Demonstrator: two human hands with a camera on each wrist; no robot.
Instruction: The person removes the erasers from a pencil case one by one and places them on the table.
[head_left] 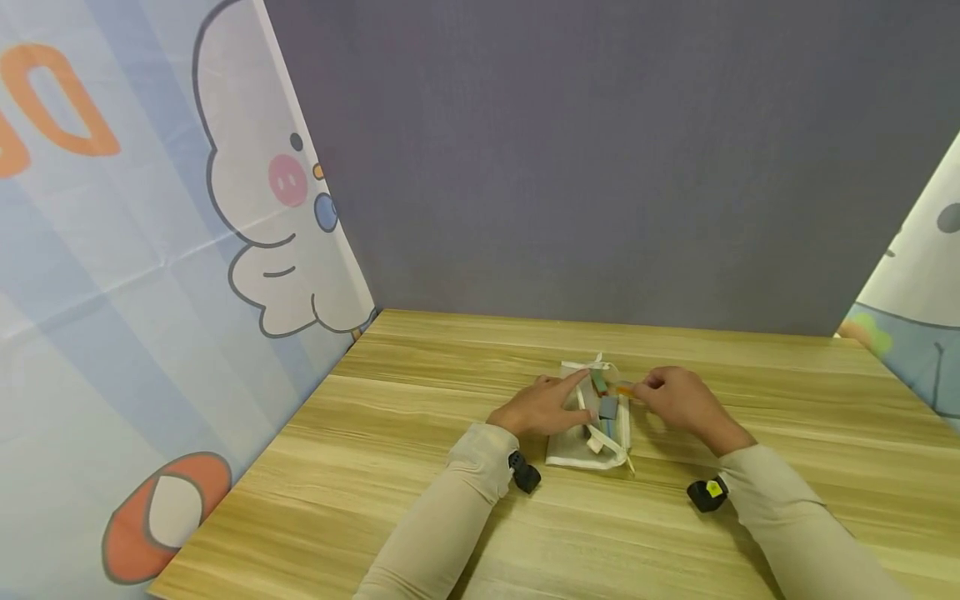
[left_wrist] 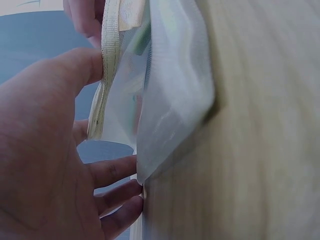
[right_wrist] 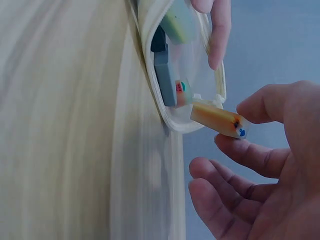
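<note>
A white mesh zip pouch [head_left: 573, 454] lies on the table with its mouth open. My left hand [head_left: 543, 407] rests over its left side, index finger and thumb spread straight along the zip edge [left_wrist: 111, 55]. Between thumb and fingertips, my right hand [head_left: 678, 400] pinches a small orange translucent eraser [right_wrist: 216, 119] with a printed pattern, right at the pouch's mouth. Inside the pouch are a green block [right_wrist: 176, 25], a grey-blue piece [right_wrist: 164, 77] and a small block with a red and green print [right_wrist: 181, 92].
The pouch sits toward the back of the wood-grain table [head_left: 420, 400]. A dark grey panel [head_left: 600, 167] rises behind it, and a cartoon-printed sheet [head_left: 135, 292] hangs on the left. Small black cameras are strapped at both wrists.
</note>
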